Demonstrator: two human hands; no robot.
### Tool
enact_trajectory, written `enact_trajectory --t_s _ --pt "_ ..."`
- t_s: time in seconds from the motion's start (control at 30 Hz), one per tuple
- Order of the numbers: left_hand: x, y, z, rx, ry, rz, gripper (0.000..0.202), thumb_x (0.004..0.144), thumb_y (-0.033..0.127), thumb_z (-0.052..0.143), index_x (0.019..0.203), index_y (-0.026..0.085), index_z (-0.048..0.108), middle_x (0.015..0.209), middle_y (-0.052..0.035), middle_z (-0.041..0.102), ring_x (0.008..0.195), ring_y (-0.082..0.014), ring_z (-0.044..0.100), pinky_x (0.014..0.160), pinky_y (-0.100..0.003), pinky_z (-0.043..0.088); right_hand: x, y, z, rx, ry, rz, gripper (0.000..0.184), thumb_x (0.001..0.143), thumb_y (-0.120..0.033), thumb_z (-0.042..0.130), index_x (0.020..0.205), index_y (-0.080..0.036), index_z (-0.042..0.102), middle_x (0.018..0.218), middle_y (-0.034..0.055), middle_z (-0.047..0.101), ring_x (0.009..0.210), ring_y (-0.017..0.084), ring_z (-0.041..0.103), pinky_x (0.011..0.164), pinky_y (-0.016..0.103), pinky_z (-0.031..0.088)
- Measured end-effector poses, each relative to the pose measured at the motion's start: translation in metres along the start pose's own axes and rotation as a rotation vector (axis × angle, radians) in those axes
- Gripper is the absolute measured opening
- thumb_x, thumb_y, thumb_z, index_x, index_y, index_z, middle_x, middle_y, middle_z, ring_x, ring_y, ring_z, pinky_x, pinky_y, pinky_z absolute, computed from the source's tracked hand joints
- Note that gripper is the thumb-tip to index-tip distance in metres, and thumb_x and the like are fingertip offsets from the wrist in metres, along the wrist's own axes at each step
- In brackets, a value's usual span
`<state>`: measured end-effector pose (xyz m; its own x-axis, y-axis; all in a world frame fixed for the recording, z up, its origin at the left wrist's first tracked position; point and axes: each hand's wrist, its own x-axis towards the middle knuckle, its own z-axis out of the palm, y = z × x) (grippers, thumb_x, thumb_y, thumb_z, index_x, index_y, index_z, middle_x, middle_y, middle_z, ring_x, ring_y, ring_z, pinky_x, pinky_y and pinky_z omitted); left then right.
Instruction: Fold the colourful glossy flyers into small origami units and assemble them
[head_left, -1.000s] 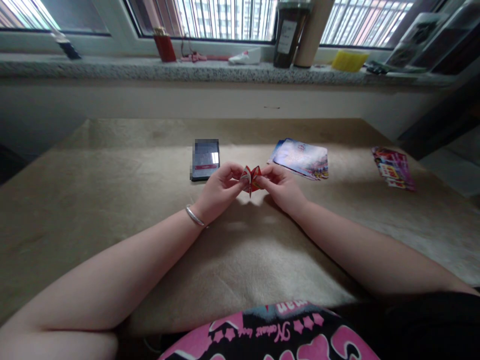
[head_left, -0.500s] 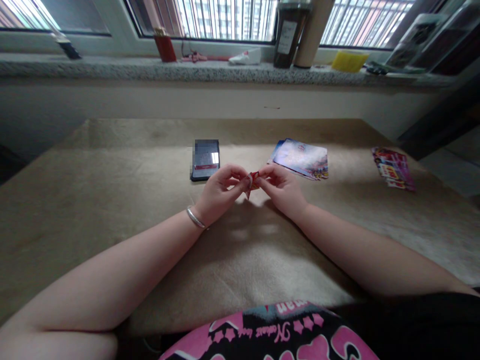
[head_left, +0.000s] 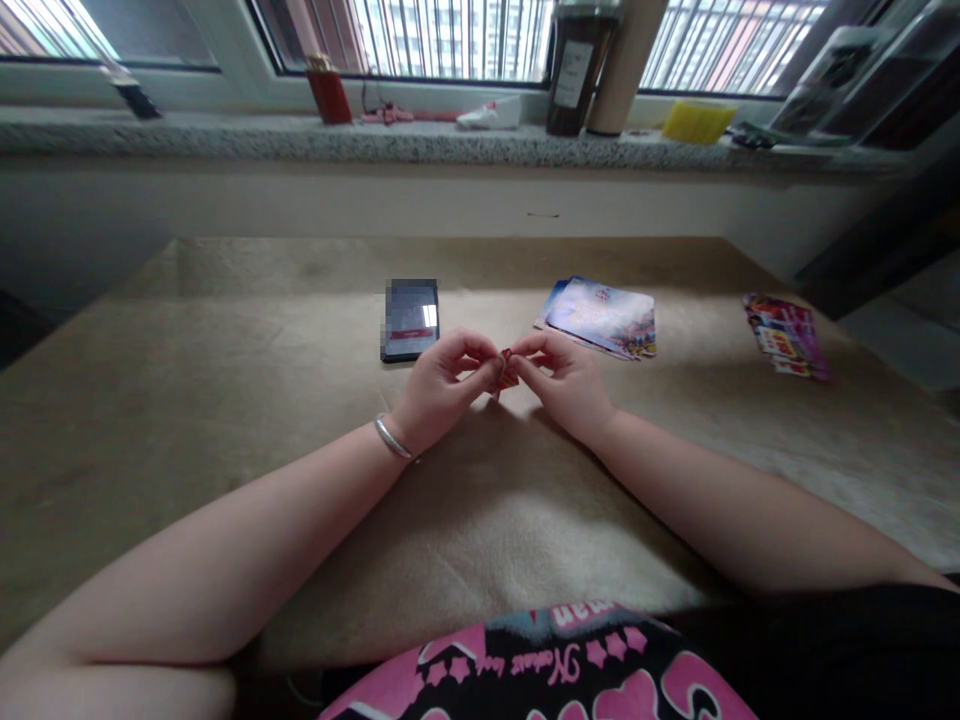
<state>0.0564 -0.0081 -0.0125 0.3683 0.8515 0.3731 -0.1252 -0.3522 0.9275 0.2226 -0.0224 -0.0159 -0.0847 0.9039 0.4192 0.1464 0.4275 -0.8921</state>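
Observation:
A small red patterned folded paper point(head_left: 509, 378) is pinched between my two hands, just above the middle of the table. My left hand point(head_left: 448, 378), with a silver bracelet at the wrist, has thumb and forefinger closed on the paper's left side. On its right side, the thumb and fingertips of my right hand point(head_left: 564, 376) press together. Much of the paper is covered by the fingers, and a pale point sticks out below. A smartphone point(head_left: 410, 318) lies just beyond my left hand. Behind my right hand is a fanned stack of glossy picture sheets point(head_left: 604, 312).
Several pink and red printed cards point(head_left: 787, 338) lie overlapped at the table's right. Beyond the tan tabletop point(head_left: 225, 400), a granite windowsill point(head_left: 420, 146) bears a red bottle point(head_left: 328, 92), a dark jar point(head_left: 577, 75) and a yellow block point(head_left: 697, 122).
The folded paper has turned slightly between the fingertips, so its striped face shows more and its lower point less. Both hands stay almost in place, as do the phone and sheets.

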Motion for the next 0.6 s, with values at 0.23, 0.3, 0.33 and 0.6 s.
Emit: enact_trajectory --t_s 0.23,0.3,0.33,0.6 --pt "-0.0006 0.0035 0.0004 0.049 -0.010 0.022 0.015 0.077 0.025 0.067 0.078 0.015 0.055 0.075 0.0015 0.057 0.068 -0.0076 0.060 0.064 -0.018 0.051 0.0006 -0.0009 0.0016 0.139 -0.112 0.032 0.023 0.076 -0.040 0.067 0.078 -0.019 0.059 0.077 -0.0007 0.060 0.068 0.012 0.063 0.065 0.029 0.056" --pt "-0.0010 0.0037 0.0003 0.020 -0.026 -0.002 0.016 0.078 0.026 0.066 0.079 0.015 0.054 0.075 0.0015 0.057 0.068 -0.0081 0.061 0.065 -0.019 0.052 0.0001 -0.0016 0.0020 0.167 -0.119 0.058 0.024 0.076 -0.041 0.067 0.079 -0.020 0.058 0.076 -0.0014 0.059 0.067 0.012 0.063 0.065 0.029 0.056" --pt "-0.0012 0.0038 0.0003 -0.003 -0.038 -0.016 0.017 0.078 0.027 0.066 0.080 0.015 0.054 0.075 0.0015 0.058 0.068 -0.0084 0.061 0.064 -0.019 0.053 -0.0003 -0.0020 0.0023 0.179 -0.119 0.068 0.024 0.076 -0.042 0.067 0.079 -0.020 0.058 0.075 -0.0016 0.058 0.066 0.012 0.062 0.064 0.029 0.056" --pt "0.0000 0.0060 0.0021 -0.004 -0.040 -0.033 0.016 0.077 0.027 0.063 0.078 0.016 0.052 0.071 0.0030 0.055 0.061 -0.0070 0.057 0.056 -0.017 0.050 -0.0025 -0.0030 0.0035 0.102 -0.112 -0.036 0.017 0.080 -0.037 0.063 0.078 -0.021 0.056 0.074 -0.0021 0.058 0.065 0.011 0.058 0.061 0.026 0.053"
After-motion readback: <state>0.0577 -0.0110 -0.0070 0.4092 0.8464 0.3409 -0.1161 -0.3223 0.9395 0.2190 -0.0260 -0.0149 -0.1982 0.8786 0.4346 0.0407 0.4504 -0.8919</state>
